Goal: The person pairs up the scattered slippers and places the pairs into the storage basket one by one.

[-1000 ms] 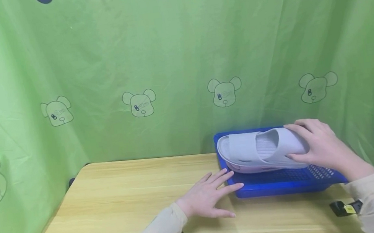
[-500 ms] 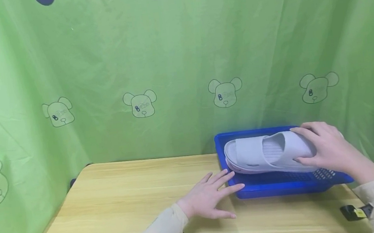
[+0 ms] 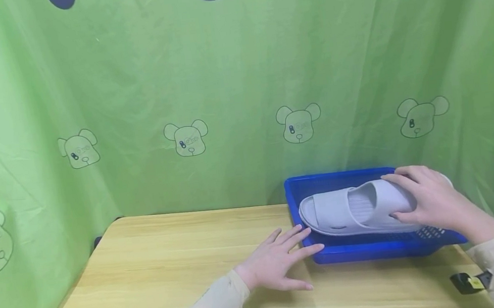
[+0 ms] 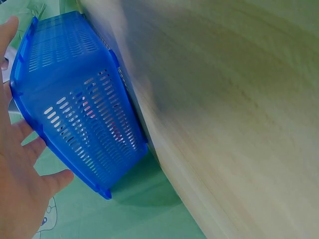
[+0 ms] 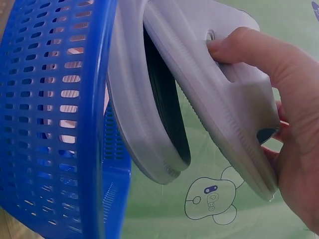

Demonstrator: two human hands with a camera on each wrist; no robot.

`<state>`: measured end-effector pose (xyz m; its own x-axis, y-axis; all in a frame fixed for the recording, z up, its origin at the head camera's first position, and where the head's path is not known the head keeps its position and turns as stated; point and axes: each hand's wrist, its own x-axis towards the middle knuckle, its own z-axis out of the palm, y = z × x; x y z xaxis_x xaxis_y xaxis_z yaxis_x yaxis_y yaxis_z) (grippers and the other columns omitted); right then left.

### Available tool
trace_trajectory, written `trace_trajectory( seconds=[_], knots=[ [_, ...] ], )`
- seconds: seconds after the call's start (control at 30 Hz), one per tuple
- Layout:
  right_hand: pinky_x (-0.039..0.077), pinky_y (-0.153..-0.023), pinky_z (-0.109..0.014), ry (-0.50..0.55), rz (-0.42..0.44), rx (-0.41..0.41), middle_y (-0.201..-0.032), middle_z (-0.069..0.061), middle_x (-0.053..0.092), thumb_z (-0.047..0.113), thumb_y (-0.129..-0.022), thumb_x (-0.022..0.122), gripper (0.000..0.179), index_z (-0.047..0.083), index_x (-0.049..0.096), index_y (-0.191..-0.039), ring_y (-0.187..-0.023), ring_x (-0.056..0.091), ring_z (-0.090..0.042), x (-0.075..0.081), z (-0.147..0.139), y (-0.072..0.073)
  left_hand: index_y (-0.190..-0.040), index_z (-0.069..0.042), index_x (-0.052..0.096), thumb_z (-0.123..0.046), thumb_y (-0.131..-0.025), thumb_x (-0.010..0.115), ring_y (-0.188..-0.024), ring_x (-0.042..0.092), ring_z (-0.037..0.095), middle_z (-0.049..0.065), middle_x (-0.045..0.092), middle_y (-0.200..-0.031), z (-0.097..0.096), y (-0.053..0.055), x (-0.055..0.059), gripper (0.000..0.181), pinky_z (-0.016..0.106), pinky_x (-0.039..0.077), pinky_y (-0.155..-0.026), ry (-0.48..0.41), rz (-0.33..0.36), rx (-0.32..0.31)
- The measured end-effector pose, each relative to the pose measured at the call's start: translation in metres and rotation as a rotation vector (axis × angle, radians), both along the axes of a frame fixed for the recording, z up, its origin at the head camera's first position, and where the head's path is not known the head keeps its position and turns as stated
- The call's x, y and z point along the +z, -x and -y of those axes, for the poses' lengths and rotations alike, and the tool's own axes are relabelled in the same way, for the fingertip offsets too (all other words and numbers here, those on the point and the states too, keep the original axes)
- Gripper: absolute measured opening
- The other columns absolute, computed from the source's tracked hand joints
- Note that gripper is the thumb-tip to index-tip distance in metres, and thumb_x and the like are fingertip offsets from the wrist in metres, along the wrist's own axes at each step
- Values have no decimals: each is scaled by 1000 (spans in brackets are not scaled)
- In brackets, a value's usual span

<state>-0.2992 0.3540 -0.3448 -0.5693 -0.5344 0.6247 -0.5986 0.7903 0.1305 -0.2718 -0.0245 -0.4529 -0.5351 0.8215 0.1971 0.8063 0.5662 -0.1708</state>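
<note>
A light grey slide slipper (image 3: 332,209) lies lengthwise over the blue basket (image 3: 377,252), its open end toward the left. My right hand (image 3: 435,199) grips it near its right end, thumb on the near side and fingers over the far side. The right wrist view has a second light grey slipper (image 5: 130,99) directly under the held one, with a gap between them at their near ends. Something pinkish (image 5: 70,94) shows through the basket's slots. My left hand (image 3: 272,264), fingers straight and spread, touches the basket's left rim.
The basket stands at the back right of the wooden table (image 3: 151,276). Behind it hangs a green curtain (image 3: 230,85) printed with bear heads. A black and yellow strap piece (image 3: 471,283) is by the right sleeve.
My right hand has shifted right and lower with the grey slipper, which sits deeper over the basket. The pinkish edge beneath it is now hidden in the head view. My left hand stays put.
</note>
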Motion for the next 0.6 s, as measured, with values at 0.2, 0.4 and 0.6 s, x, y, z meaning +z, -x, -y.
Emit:
trace_trajectory(
  seconds=[0.2,0.4,0.6],
  knots=[
    [41,-79,-57,16,35,31,-111,-21,59,29,-43,90,82,7,62,-117,-99,51,-39,-3,3,0,-154,-43,-3,-79,-86,40,-154,9,23,2,10,-166,0,-1,-2,88,54,23,-120,-18,7,-3],
    [41,-80,-56,15,63,33,-111,-21,58,26,-43,89,81,7,61,-117,-99,50,-40,-7,1,2,-154,-43,-3,-78,-86,41,-154,9,23,-1,3,-166,0,-2,-1,88,54,22,-120,-28,11,-2],
    [41,-80,-57,14,92,27,-113,-22,57,25,-44,89,82,7,60,-118,-100,50,-40,-10,-1,3,-154,-43,-1,-79,-86,40,-154,10,23,-2,2,-166,0,-1,0,88,54,23,-120,-26,4,0]
  ],
)
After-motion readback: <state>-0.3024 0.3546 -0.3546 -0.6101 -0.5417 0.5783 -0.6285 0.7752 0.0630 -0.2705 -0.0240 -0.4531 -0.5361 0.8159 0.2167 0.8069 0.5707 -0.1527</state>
